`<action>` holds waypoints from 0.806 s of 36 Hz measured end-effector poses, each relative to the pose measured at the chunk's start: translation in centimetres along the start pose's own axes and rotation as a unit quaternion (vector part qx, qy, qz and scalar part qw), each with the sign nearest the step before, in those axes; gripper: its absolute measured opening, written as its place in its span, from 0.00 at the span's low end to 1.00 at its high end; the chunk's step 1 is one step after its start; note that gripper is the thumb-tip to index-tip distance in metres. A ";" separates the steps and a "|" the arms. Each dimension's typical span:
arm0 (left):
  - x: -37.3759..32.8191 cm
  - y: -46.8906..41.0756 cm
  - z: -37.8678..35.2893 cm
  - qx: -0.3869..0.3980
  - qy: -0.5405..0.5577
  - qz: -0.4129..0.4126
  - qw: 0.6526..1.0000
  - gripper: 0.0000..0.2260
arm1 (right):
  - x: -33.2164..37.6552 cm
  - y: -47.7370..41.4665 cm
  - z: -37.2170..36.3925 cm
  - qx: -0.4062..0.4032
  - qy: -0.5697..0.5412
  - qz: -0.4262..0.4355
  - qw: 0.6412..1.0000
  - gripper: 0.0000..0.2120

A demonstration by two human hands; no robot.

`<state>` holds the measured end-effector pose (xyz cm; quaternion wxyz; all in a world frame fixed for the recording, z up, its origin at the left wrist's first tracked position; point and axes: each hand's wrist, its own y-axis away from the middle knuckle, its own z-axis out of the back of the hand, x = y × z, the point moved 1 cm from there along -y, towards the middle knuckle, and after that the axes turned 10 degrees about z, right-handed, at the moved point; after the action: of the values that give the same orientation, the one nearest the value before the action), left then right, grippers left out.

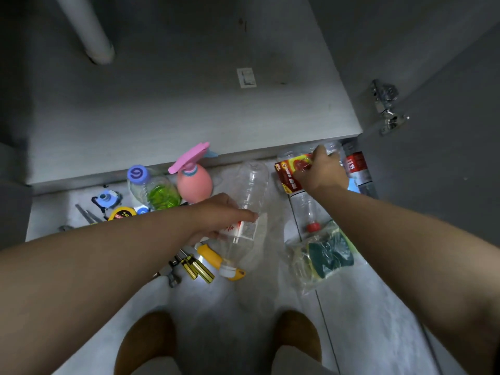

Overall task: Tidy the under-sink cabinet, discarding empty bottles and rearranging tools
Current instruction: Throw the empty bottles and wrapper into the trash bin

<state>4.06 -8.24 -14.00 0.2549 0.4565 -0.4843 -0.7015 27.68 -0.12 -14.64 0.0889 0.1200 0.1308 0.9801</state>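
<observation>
Empty bottles were the items in hand, one per hand, both on the tiled floor (pixel 216 307) just in front of the under-sink cabinet (pixel 189 117) rather than inside it. The left hand (pixel 219 215) was closed around the labelled middle of the clear bottle (pixel 253 185), fingers wrapped over the top. This bottle lay lengthwise with its white cap toward the person. A mid-body grip of this kind probably suited a light, see-through container that appeared to hold no liquid. The right hand (pixel 320 171) was curled over the red-labelled bottle (pixel 286 174), which lay beside the cabinet edge with its red cap pointing back toward the person. Whether either bottle was lifted clear of the floor could not be determined. A third bottle (pixel 357 169) stood just beyond the right hand, against the open door below the hinge (pixel 387 106). The items likely to be kept were grouped to the left: the pink spray bottle (pixel 193 182) and the purple-capped bottle (pixel 151 188) stood upright near the cabinet lip, with the tape measure (pixel 121 213) close by. The screwdrivers (pixel 197 269) and the utility knife (pixel 213 257) lay under the left forearm, and the knife passed beneath the neck of the clear bottle. The bagged sponges (pixel 324 255) lay beside the red cap. Taking two bottles at once suggested that discards were being sorted from the tools.
</observation>
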 end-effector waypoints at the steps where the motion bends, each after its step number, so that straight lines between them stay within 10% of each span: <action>1: -0.3 0.4 0.1 0.004 -0.014 -0.003 1.000 0.22 | -0.1 0.5 0.5 -0.004 -0.001 0.002 1.000 0.29; 14: -8.9 15.3 -1.3 0.045 -0.143 -0.107 0.983 0.20 | -5.6 14.9 12.1 -0.138 -0.212 -0.015 0.967 0.19; 29: -6.9 32.1 -21.2 0.112 -0.236 -0.126 0.957 0.20 | -17.6 43.2 20.3 -0.116 -0.335 -0.059 0.933 0.16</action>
<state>23.32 -25.06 15.55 -0.0101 0.3606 -0.5447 -0.7571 43.56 -40.03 12.64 0.1986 0.4223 -0.0147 0.8843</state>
